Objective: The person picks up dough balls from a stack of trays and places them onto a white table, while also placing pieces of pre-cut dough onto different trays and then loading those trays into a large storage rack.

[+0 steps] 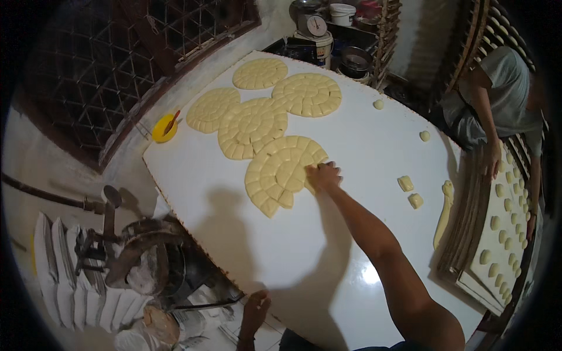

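On the white table, a round of pale dough pieces (pixel 275 169) is laid in rings, with a gap in its near right side. My right hand (pixel 325 175) reaches to the right of that gap, its fingers curled down around a dough piece (pixel 311 182) at the round's edge; the hand partly hides the piece. Low at the table's near left edge, my left hand (pixel 256 308) is loosely closed, with nothing visible in it. Beyond the nearest round lie several similar dough rounds (pixel 253 126), set close together.
A yellow bowl (pixel 165 128) with a brush stands at the left edge. Two dough pieces (pixel 410 192), small dough balls and a long dough strip (pixel 445 213) lie right. Another person (pixel 497 99) handles a stack of boards (pixel 475 272) bearing dough balls. A machine (pixel 146 257) stands left.
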Demonstrator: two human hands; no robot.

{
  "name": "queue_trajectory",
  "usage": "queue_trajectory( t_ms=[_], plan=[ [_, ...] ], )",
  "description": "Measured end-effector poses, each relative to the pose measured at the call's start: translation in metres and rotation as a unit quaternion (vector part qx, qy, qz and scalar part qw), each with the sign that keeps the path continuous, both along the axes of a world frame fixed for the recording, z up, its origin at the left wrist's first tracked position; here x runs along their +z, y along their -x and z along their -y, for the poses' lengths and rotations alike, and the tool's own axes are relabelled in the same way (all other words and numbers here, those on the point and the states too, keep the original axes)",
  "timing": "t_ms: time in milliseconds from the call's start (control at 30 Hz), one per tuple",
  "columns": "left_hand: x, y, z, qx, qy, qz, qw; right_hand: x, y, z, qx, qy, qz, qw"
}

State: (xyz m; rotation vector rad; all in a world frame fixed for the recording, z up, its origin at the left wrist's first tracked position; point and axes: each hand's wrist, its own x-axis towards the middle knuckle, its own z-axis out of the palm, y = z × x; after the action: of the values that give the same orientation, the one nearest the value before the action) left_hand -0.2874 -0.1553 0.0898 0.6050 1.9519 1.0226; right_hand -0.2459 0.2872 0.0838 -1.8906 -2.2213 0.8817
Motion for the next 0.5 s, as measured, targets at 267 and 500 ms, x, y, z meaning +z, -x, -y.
queue_trajectory(
  t_ms=[267,500],
  plan=[
    [-0.03,0.009,-0.086,-0.083,-0.096,0.095,0.987,-0.044,-0.05,0.034,-0.103,0.206,-0.384,0.894],
    [-0.006,-0.145,-0.167,-0.332,-0.042,0.399,0.854,0.013,-0.24,0.278,-0.454,0.09,-0.587,0.664]
  ],
)
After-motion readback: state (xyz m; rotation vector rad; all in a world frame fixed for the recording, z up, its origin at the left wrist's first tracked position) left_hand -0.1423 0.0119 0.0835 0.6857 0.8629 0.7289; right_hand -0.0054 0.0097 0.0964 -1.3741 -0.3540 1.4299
